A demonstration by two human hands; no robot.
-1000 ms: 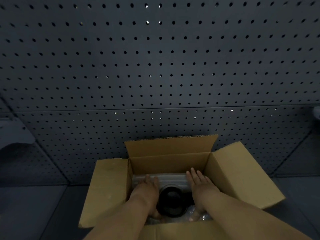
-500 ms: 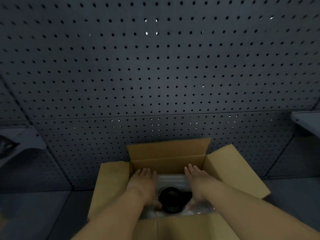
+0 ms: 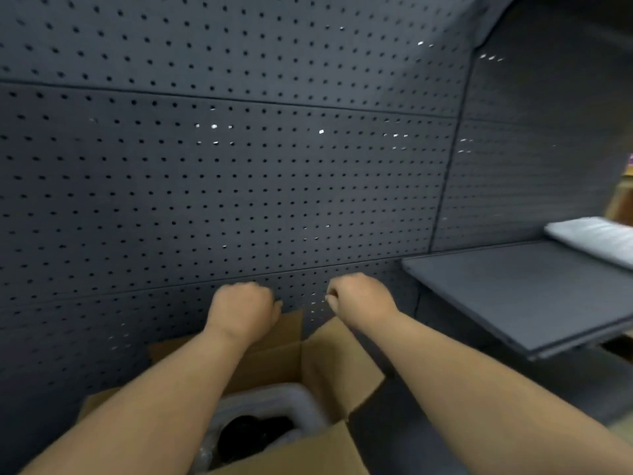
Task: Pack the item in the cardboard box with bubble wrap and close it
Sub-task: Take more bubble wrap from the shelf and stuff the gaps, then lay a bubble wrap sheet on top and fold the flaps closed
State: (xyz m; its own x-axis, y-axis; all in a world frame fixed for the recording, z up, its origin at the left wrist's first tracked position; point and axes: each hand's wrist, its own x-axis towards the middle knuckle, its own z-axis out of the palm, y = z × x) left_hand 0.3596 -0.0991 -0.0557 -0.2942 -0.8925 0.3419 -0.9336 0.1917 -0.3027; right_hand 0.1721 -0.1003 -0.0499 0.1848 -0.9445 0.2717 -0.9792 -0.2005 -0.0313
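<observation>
i have both hands, left [image 3: 241, 311] and right [image 3: 359, 299], curled shut and empty above the cardboard box [image 3: 337, 365] at lower centre, clear of its open flaps, the wrapped item [image 3: 255, 431] seated inside.

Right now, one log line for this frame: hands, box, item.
left hand: fisted above box, empty | right hand: fisted, empty | cardboard box: flaps open | black item: inside on bubble wrap | step: not yet closed

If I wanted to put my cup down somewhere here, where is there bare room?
The dark shelf on the right is bare between the pegboard wall and the white folded sheet at its far end. The cardboard box is crowded: the black item and wrap fill it, and the left hand and right hand are above its flaps.
</observation>
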